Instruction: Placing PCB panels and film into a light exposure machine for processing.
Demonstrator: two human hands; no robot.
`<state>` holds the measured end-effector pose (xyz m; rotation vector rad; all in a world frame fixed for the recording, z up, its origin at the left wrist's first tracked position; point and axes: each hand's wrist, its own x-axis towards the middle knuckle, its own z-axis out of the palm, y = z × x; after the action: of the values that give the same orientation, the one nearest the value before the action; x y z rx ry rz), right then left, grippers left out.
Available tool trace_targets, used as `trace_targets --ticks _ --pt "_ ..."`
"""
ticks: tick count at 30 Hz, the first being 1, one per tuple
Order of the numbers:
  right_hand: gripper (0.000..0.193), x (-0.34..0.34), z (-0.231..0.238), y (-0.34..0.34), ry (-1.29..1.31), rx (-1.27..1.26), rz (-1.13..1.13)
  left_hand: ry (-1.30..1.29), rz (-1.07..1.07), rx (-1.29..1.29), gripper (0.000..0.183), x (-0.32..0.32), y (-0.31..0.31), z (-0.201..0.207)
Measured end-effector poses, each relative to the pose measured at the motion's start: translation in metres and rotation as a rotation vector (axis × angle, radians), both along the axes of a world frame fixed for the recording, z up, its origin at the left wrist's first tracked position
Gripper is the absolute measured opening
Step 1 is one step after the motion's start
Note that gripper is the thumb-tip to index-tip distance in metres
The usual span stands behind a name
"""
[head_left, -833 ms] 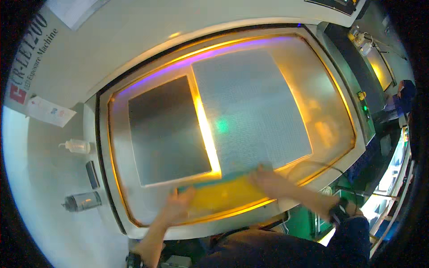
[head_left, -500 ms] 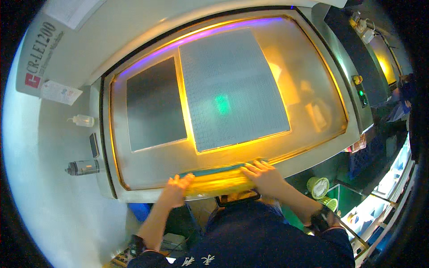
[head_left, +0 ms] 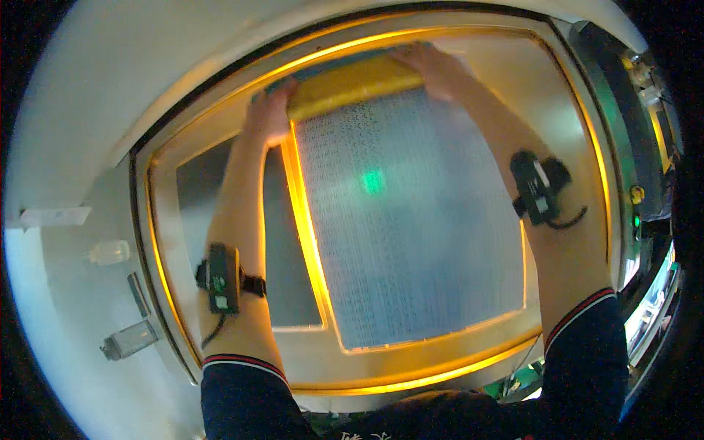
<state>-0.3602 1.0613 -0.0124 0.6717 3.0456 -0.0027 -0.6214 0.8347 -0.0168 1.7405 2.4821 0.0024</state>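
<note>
Both hands are stretched to the far side of the machine bed. Between them is a wide yellow bar with a blue-green edge (head_left: 352, 89), blurred by motion, its exact kind unclear. My left hand (head_left: 273, 117) is closed round its left end, and my right hand (head_left: 436, 72) grips the right end. The bar lies across the far end of a large pale grey sheet (head_left: 418, 227) covered with fine rows of marks. A green light spot falls on this sheet. To its left lies a smaller dark grey sheet (head_left: 290, 249), partly hidden by my left forearm.
A raised frame (head_left: 139, 220) with amber-lit edges surrounds the metal bed. On the left ledge stand a clear squeeze bottle (head_left: 110, 252), a dark phone-like slab (head_left: 137, 293) and a grey bottle (head_left: 130, 340). A yellow knob (head_left: 636, 194) sits on the right side.
Both hands have carried the yellow bar from the near edge of the bed to the far end of the pale sheet. My view has shifted forward over the bed.
</note>
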Motion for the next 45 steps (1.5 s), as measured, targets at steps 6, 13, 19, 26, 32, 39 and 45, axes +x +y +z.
trace_targets --ticks 6,13,19,26,32,39,45 --pt "0.062 -0.023 -0.029 0.042 0.137 -0.775 0.055 -0.134 -0.157 0.15 0.062 -0.058 0.025 -0.01" --pt "0.066 0.083 -0.004 -0.077 0.029 0.031 0.116 -0.021 0.037 -0.034 0.086 0.078 -0.091 0.005" --pt "0.055 0.389 0.051 -0.227 -0.225 -0.353 0.4 -0.383 -0.063 -0.665 0.087 0.372 -0.247 0.072" --pt "0.061 0.449 0.052 -0.204 -0.159 -0.304 0.213 -0.142 -0.175 -0.393 0.081 0.433 -0.225 0.046" --pt "0.073 0.227 -0.012 0.02 0.086 0.01 0.181 0.022 0.005 -0.059 0.079 0.228 -0.006 0.002" --pt "0.073 0.097 -0.005 0.187 0.173 0.082 0.123 0.065 -0.015 0.085 0.074 0.081 0.174 -0.007" --pt "0.054 0.155 -0.068 0.2 0.206 0.236 0.117 0.042 0.016 0.009 0.077 0.136 0.18 -0.001"
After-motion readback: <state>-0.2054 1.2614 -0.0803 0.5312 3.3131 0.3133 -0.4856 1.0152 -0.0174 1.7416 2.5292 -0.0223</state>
